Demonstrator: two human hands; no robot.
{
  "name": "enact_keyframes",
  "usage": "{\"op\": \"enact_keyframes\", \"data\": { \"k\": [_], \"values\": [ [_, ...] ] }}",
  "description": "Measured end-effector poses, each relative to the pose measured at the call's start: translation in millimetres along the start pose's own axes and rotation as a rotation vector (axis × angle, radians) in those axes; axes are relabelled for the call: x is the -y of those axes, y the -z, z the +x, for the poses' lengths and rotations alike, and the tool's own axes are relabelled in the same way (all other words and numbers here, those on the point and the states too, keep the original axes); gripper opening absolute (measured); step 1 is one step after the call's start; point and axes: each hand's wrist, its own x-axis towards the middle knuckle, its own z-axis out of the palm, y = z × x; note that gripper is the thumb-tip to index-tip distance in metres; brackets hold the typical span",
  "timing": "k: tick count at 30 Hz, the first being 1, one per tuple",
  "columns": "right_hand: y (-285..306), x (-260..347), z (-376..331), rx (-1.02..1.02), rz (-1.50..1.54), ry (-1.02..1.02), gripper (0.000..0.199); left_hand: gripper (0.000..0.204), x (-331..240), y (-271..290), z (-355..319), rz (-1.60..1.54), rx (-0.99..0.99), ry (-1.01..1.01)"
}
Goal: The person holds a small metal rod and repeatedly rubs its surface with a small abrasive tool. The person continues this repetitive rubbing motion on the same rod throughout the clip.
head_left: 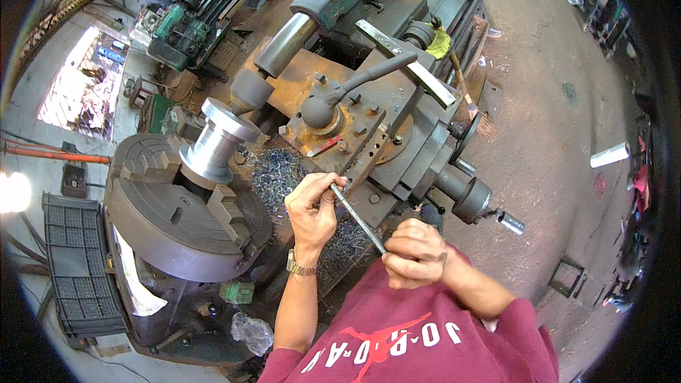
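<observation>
Both hands clench one thin steel rod (358, 218): left hand (312, 207) pinching its upper end, right hand (413, 253) fisted round its lower end, above the lathe's tool post (369, 135).

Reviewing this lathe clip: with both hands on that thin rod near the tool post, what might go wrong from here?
1. The thin metal rod is pinched only at its ends by the left hand and right hand; it may slip or bend.
2. Both bare hands work just above loose metal chips, so a slip could mean cuts.
3. The wristwatch sits close to the big chuck; it could snag if the chuck turned.
</observation>
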Motion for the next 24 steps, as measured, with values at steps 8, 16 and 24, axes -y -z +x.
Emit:
{"op": "enact_keyframes", "data": {
  "k": [8, 16, 24],
  "values": [
    [-18, -1, 8, 0.141, 0.210, 0.126, 0.013, 0.025, -3, -1, 5, 0.062, -0.043, -0.114],
    [-12, -20, 16, -0.673, 0.542, -0.574, 0.022, 0.004, -8, -5, 3, 0.058, -0.102, -0.034],
    [-32, -148, 63, -0.918, 0.115, -0.862, 0.022, 0.012, -4, -6, 2, 0.032, -0.119, 0.004]
  ]
}}
